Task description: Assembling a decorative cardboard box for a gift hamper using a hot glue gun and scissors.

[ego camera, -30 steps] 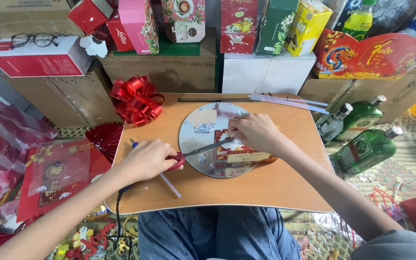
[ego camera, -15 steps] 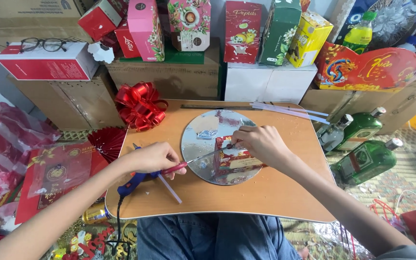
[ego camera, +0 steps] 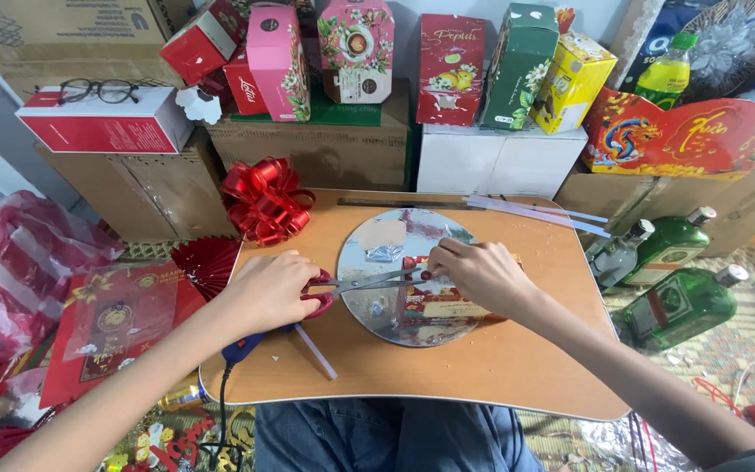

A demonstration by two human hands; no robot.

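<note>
The left hand point(ego camera: 273, 288) is closed around the red handles of a pair of scissors point(ego camera: 369, 281), and the blades point to the right, across a round silver disc point(ego camera: 386, 306). The right hand point(ego camera: 482, 275) pinches a small red printed piece point(ego camera: 434, 306) that lies on the disc, with the fingertips close to the blade tips. The disc lies flat in the middle of the wooden tabletop point(ego camera: 500, 367), just in front of the person's lap.

The disc looks thin and light, probably card with a foil face, so I judge it stiff enough to stay flat but easy to bend or crease. Its shiny face seems slippery; it is better to press it down from above or to take it at the rim. The red piece looks like thin paper, soft and easy to tear, so it wants a gentle pinch near the cut.

I count one pair of scissors, one disc, one red ribbon bow point(ego camera: 266, 199) at the far left of the tabletop, one blue glue gun point(ego camera: 246, 345) under the left wrist, and one glue stick point(ego camera: 315, 350) beside it. Three green bottles point(ego camera: 683, 301) lie to the right of the tabletop. One pair of glasses point(ego camera: 98, 89) rests on a red and white box point(ego camera: 102, 127).
</note>
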